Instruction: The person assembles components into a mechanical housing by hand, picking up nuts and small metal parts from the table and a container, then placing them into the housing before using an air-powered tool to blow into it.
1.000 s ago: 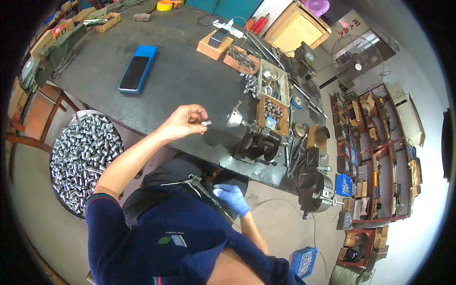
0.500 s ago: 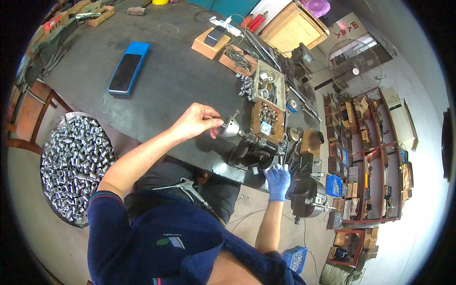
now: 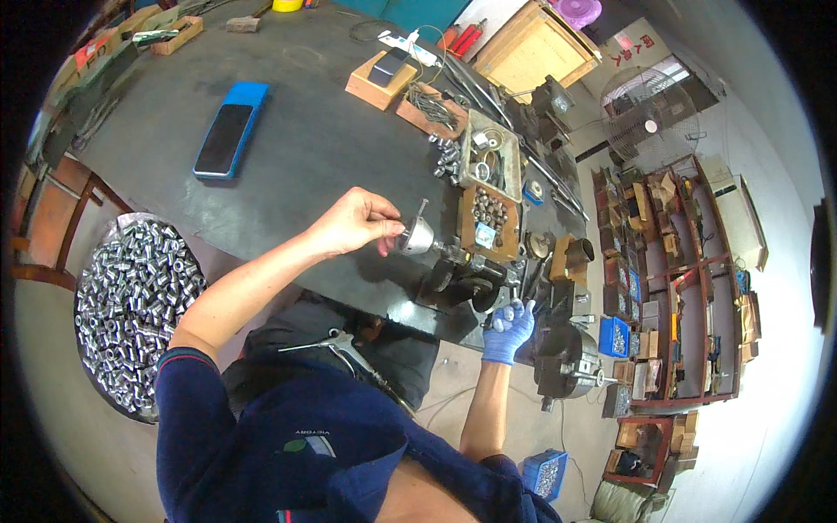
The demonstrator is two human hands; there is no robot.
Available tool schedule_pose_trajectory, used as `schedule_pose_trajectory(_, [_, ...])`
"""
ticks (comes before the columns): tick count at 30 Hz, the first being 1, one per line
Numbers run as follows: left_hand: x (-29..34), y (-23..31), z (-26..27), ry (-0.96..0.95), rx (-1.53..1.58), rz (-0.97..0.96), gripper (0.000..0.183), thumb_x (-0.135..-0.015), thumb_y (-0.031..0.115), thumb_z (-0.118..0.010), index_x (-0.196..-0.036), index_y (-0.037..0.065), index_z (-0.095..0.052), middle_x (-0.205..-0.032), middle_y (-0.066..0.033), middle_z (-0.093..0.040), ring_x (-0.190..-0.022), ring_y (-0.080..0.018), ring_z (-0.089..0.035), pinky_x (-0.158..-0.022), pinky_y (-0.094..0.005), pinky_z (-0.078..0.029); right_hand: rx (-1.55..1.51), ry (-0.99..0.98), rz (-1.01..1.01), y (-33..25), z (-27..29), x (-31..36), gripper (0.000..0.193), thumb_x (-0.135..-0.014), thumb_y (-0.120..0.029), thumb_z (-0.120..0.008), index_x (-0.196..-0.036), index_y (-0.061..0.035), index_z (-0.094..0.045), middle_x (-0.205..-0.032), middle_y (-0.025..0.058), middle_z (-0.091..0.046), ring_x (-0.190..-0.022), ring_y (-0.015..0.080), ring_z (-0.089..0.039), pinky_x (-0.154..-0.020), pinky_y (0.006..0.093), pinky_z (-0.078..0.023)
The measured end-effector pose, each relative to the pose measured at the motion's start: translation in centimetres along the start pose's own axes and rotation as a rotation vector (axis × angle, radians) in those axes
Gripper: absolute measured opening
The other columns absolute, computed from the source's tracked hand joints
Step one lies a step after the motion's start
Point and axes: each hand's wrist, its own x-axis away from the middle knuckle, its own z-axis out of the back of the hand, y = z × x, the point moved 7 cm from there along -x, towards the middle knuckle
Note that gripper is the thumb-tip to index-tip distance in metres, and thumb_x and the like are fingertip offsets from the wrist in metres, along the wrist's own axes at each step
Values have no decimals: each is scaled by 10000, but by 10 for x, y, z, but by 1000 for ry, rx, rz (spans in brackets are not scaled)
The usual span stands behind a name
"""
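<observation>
My bare left hand [image 3: 359, 225] is at the face of a small metal chuck [image 3: 418, 236], thumb and fingers pinched together. What they pinch is hidden. A thin key handle sticks up from the chuck, which is mounted on a dark bench spindle machine [image 3: 462, 283]. My right hand [image 3: 509, 331], in a blue glove with bare fingertips, is curled closed beside the machine's near right end, and whatever is inside its fingers cannot be made out. Across my lap lies an air blow gun [image 3: 342, 347].
A sack of short metal fittings [image 3: 135, 314] stands at the left. On the dark table [image 3: 305, 113] lie a blue-cased phone [image 3: 230, 135], a wooden box of small metal parts [image 3: 488, 218] and a tray [image 3: 508, 166]. A dark round machine [image 3: 567, 362] stands right of my gloved hand.
My right hand's fingers have curled in, and the hand has shifted slightly. My left hand stays at the chuck. The chuck's key handle now points more upright. The whole view has moved a little.
</observation>
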Motion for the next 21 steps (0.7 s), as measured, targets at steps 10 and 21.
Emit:
schedule_pose_trajectory(10, [4,-4,-1,44,106,86,227,-834,60,-587,-958,-127,-552,-683,-120,-605,-565,-152,-588,-494,-270,-495,75,-20,64,-10,-5,2,454,-903,-405,-443,-696,-26,-583,-436,17,-411,-303,106,-304,-269,223,-244])
schedule_pose_trajectory(21, [13,-6,-7,234,62,-13,234,-855,165,-579,-871,-68,-583,-593,-73,-571,-475,-120,-535,-466,-244,-447,239,205,114,3,9,-18,321,-880,-352,-506,-680,-104,-548,-474,-11,-445,-351,86,-390,-276,208,-264])
